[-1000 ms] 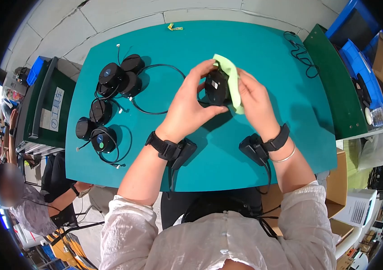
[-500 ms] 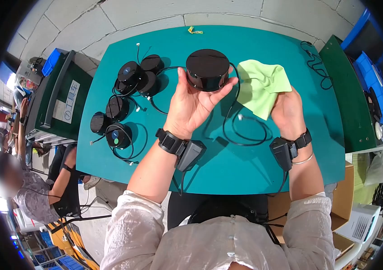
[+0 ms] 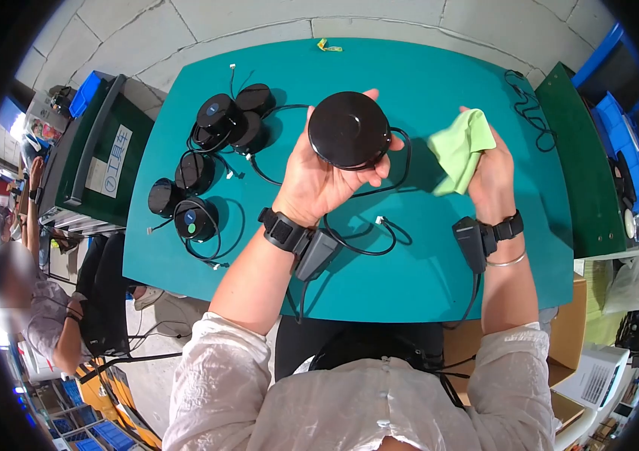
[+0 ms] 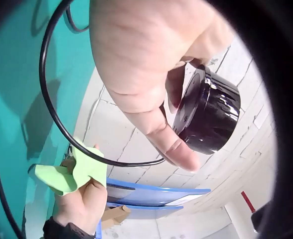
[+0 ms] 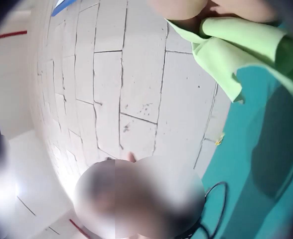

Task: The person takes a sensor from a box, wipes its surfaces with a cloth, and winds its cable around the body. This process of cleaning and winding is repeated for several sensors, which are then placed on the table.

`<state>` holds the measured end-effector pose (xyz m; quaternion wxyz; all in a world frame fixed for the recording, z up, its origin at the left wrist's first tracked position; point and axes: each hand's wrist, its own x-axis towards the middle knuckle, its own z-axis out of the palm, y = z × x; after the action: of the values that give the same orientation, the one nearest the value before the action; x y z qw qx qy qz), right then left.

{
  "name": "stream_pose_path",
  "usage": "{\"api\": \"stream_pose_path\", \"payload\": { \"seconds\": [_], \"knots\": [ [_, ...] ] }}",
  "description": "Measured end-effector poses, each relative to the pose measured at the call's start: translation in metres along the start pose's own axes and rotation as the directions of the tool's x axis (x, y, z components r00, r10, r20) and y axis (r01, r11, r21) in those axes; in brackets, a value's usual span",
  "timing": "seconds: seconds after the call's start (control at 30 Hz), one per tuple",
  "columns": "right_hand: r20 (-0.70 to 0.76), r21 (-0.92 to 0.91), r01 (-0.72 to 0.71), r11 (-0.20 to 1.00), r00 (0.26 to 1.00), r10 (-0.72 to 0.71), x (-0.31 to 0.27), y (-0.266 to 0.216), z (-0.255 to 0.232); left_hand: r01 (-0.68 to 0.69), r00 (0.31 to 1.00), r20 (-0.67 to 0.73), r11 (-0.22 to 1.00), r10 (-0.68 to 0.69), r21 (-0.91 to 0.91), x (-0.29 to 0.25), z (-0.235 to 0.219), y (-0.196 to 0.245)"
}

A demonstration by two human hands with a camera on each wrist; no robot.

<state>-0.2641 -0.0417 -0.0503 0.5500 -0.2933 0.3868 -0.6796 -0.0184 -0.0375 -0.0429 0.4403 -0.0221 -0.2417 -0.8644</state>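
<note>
My left hand point(image 3: 316, 180) holds up a glossy black round puck-shaped device point(image 3: 349, 129), its fingers and thumb around the lower rim. Its smooth top faces the head camera, and in the left wrist view the shiny side point(image 4: 221, 112) shows. From the device a thin black cable point(image 3: 361, 249) loops down below the hand and ends in a small white connector point(image 3: 380, 220). To the right, apart from the device, my right hand point(image 3: 494, 180) grips a crumpled light green cloth point(image 3: 464, 150), which hangs from the fingers in the right wrist view.
Several similar black devices point(image 3: 195, 173) with cables lie at the left of the teal table point(image 3: 440, 278). A coiled black cable point(image 3: 534, 113) sits at the back right, a yellow scrap point(image 3: 328, 46) at the far edge. Green cabinets point(image 3: 582, 165) flank the table; another person point(image 3: 49, 308) is at the left.
The cloth was against the device between both hands; my right hand has since drawn it away to the right. My left hand has turned the device so its glossy top shows.
</note>
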Motion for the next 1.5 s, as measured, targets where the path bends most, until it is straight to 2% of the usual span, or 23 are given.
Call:
{"api": "stream_pose_path", "payload": {
  "seconds": [0.03,0.07,0.13,0.17,0.3,0.6,0.7,0.77,0.8,0.87,0.93,0.97,1.03,1.07,1.17,1.23,1.37,1.43,1.47,1.5],
  "knots": [
    [0.012,-0.137,0.018,0.99,1.0,-0.016,0.003,-0.002,-0.006,0.01,1.0,-0.025,1.0,-0.01,0.005,0.0,0.0,0.0],
    [0.015,-0.139,0.017,0.99,1.0,-0.015,0.005,-0.003,-0.009,0.006,1.0,-0.025,1.0,-0.006,0.005,0.0,0.001,0.0],
    [-0.003,-0.447,0.134,0.885,0.988,-0.151,0.011,-0.006,-0.014,0.035,0.999,0.009,0.999,-0.035,0.015,-0.001,0.001,0.0],
    [-0.019,-0.517,0.09,0.851,0.993,-0.117,0.018,-0.007,-0.023,0.038,0.999,0.009,0.999,-0.038,0.007,-0.001,0.001,-0.001],
    [-0.026,-0.565,0.115,0.817,0.987,-0.157,0.032,-0.002,-0.042,0.066,0.998,0.01,0.998,-0.066,0.024,-0.001,0.001,-0.002],
    [-0.055,-0.624,0.049,0.78,0.993,-0.106,0.043,0.006,-0.058,0.099,0.994,0.034,0.993,-0.102,0.071,-0.002,0.0,-0.002],
    [-0.042,-0.697,0.081,0.712,0.987,-0.153,0.047,0.008,-0.069,0.048,0.997,0.062,0.994,-0.054,0.101,-0.001,-0.001,-0.006],
    [-0.037,-0.853,0.111,0.51,0.962,-0.271,0.044,0.008,-0.068,-0.05,0.994,-0.079,0.947,0.079,0.317,-0.001,0.005,-0.008],
    [-0.023,-0.91,0.114,0.398,0.946,-0.324,0.043,0.009,-0.065,-0.047,0.994,-0.074,0.947,0.074,0.316,-0.001,0.006,-0.008],
    [-0.042,-0.92,0.097,0.38,0.939,-0.342,0.04,0.007,-0.061,-0.098,0.976,-0.148,0.93,0.159,0.355,-0.002,0.007,-0.008],
    [0.046,-0.92,0.195,0.34,0.915,-0.401,0.038,0.007,-0.058,-0.111,0.973,-0.151,0.924,0.176,0.367,-0.001,0.002,-0.007],
    [0.044,-0.92,0.194,0.342,0.915,-0.401,0.036,0.006,-0.057,-0.126,0.969,-0.152,0.918,0.196,0.377,-0.001,-0.001,-0.007],
    [0.143,-0.934,0.268,0.237,0.887,-0.439,0.029,0.005,-0.055,-0.133,0.954,-0.189,0.892,0.233,0.432,-0.004,-0.002,-0.01],
    [0.144,-0.933,0.269,0.238,0.887,-0.44,0.027,0.004,-0.053,-0.144,0.938,-0.209,0.859,0.277,0.491,-0.004,-0.003,-0.011],
    [0.148,-0.922,0.291,0.255,0.874,-0.463,0.023,0.002,-0.044,-0.177,0.912,-0.245,0.854,0.329,0.489,-0.004,-0.006,-0.01],
    [0.134,-0.854,0.308,0.418,0.909,-0.395,0.019,-0.002,-0.038,-0.172,0.909,-0.252,0.851,0.331,0.495,-0.004,-0.006,-0.01],
    [0.2,-0.79,0.402,0.463,0.883,-0.425,0.009,-0.002,-0.021,-0.168,0.926,-0.234,0.878,0.296,0.448,-0.003,-0.014,-0.007],
    [0.293,-0.681,0.381,0.625,0.924,-0.245,0.007,-0.002,-0.011,-0.179,0.922,-0.236,0.878,0.307,0.445,0.002,-0.016,-0.004],
    [0.289,-0.683,0.377,0.626,0.926,-0.242,0.001,-0.003,-0.005,-0.186,0.915,-0.25,0.879,0.318,0.439,0.002,-0.015,-0.004],
    [0.358,-0.696,0.352,0.626,0.926,-0.122,-0.006,-0.007,0.003,-0.182,0.914,-0.255,0.882,0.315,0.435,0.001,-0.015,-0.004]
  ]
}}
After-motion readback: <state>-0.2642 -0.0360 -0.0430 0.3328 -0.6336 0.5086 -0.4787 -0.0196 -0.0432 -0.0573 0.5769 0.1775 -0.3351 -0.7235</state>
